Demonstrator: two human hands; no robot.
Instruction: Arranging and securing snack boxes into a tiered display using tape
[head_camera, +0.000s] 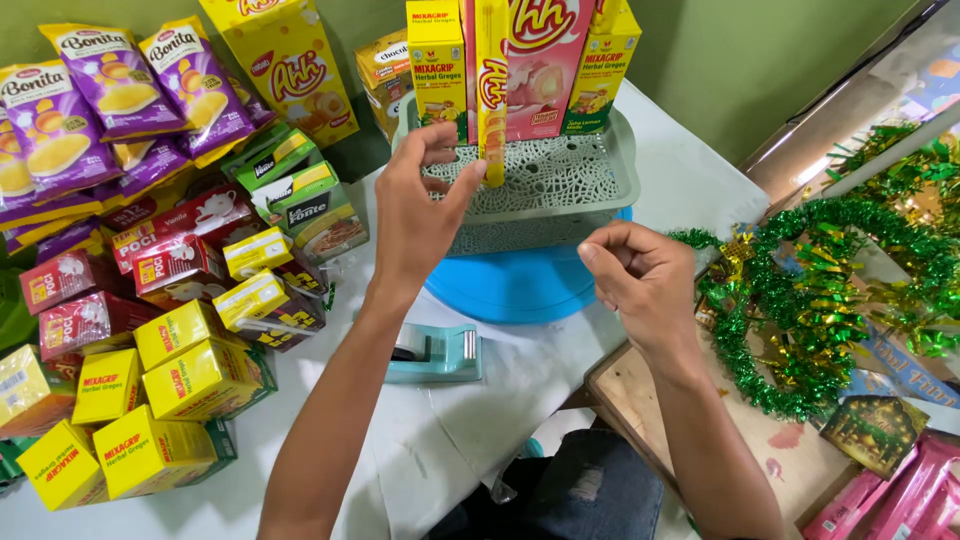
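My left hand (420, 210) is raised over a grey perforated tray (612, 175). Its thumb and fingers pinch the lower end of a tall narrow yellow box (491, 90) standing upright in the tray. Behind that box stand a pink-red snack box (545, 65) and two yellow herbal boxes (436, 60), also upright in the tray. My right hand (640, 280) hovers in front of the tray's near right corner with its fingers curled into a loose fist; nothing shows in it. The tray rests on a blue round stand (520, 290).
A teal tape dispenser (435, 353) lies on the white table near my left forearm. Piles of yellow, red and green boxes (180, 370) and purple snack bags (110, 90) fill the left side. Green tinsel garland (810, 300) and a wooden board (640, 400) lie at the right.
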